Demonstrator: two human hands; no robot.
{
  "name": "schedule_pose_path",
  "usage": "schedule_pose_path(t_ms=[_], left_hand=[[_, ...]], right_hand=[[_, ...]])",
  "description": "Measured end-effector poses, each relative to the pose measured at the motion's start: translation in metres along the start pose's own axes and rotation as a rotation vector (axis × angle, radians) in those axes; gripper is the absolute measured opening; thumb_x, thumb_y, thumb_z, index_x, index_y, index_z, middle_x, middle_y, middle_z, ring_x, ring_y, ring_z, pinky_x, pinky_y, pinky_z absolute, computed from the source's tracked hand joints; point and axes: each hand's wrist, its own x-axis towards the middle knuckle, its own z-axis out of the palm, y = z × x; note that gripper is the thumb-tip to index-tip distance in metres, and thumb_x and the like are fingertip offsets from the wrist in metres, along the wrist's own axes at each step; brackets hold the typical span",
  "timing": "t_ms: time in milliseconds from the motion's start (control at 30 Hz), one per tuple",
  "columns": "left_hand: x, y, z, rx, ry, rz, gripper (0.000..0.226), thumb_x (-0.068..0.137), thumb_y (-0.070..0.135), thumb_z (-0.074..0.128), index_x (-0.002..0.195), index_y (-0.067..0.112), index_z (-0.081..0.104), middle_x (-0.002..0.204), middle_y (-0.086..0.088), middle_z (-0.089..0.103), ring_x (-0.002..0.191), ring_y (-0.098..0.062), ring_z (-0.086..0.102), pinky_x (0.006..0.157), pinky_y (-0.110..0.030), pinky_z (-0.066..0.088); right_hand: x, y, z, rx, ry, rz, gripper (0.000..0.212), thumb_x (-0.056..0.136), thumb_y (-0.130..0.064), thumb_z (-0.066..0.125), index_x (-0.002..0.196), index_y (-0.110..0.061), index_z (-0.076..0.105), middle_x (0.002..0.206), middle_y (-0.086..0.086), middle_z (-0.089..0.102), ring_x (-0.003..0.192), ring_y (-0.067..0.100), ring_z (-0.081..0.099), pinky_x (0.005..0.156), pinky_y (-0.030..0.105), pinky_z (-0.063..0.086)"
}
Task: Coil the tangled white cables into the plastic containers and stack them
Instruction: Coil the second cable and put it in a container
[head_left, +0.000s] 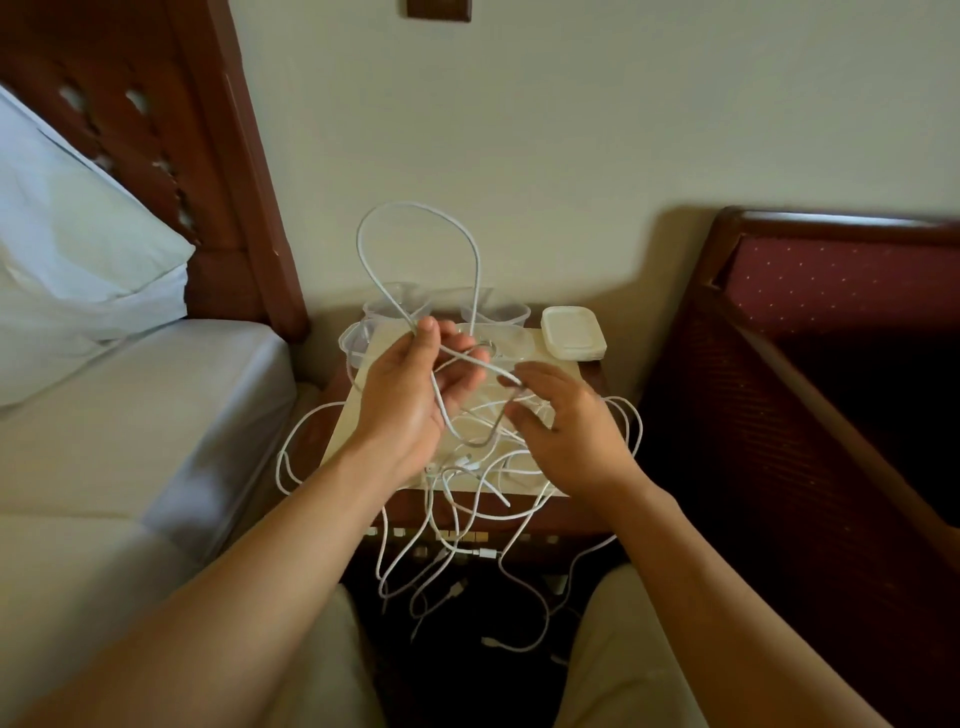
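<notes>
White cables (470, 249) — maroon, white-dotted chair (831, 280).

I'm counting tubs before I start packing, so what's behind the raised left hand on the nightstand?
Behind the left hand stand clear plastic containers, at least three partly visible, with a stack of white lids to their right. The hand and the cable loop cover parts of them, so the exact count is unclear.

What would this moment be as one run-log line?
left hand: grips looped white cable | right hand: open by strand | containers: no coil visible | lids: stacked
</notes>
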Motion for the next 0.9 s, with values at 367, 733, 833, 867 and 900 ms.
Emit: schedule_pose_path(t_ms=[367,733,833,867,900], left_hand=[[0.005,-0.011,-0.046,1.254,0.056,0.131,0.044,0.102,0.048,0.052,0.083,0.013,0.071,0.065,0.003,0.067,0.052,-0.011,0.062,0.058,-0.028,0.044],[-0.005,-0.034,-0.047,1.719,-0.285,0.862,0.073,0.088,0.023,0.06,0.156,0.021,0.032,0.16,-0.003,0.034,0.147,-0.026,0.034,0.113,-0.048,0.034],[0.002,-0.04,-0.049,1.603,-0.323,0.908,0.051,0.096,0.027,0.045,0.148,0.023,0.047,0.152,0.004,0.049,0.145,-0.024,0.039,0.112,-0.047,0.034],[0.004,-0.039,-0.048,1.559,-0.32,0.921,0.045,0.099,0.027,0.045,0.143,0.023,0.053,0.145,0.004,0.055,0.141,-0.023,0.044,0.111,-0.046,0.035],[0.007,-0.038,-0.047,1.491,-0.324,0.927,0.039,0.1,0.026,0.045,0.137,0.02,0.059,0.135,0.003,0.062,0.133,-0.022,0.051,0.108,-0.045,0.04]], right_hand=[[-0.015,-0.045,-0.014,0.572,-0.264,0.212,0.03,0.076,-0.013,0.048,0.056,-0.02,0.07,0.072,0.018,0.072,0.062,0.031,0.063,0.061,0.035,0.047],[-0.012,-0.033,-0.009,0.491,-0.307,0.27,0.022,0.1,-0.018,0.06,0.096,-0.01,0.08,0.103,0.0,0.076,0.102,0.015,0.07,0.099,0.037,0.051],[-0.008,-0.035,-0.023,0.441,-0.277,0.194,0.024,0.098,-0.011,0.06,0.085,-0.01,0.08,0.096,-0.001,0.073,0.095,0.016,0.069,0.093,0.037,0.052],[-0.009,-0.035,-0.028,0.525,-0.258,0.21,0.026,0.099,-0.009,0.057,0.082,-0.007,0.078,0.088,0.005,0.072,0.085,0.021,0.069,0.084,0.04,0.052],[-0.011,-0.036,-0.031,0.639,-0.254,0.247,0.028,0.1,-0.009,0.054,0.082,-0.004,0.076,0.079,0.013,0.069,0.07,0.026,0.065,0.07,0.041,0.05]])
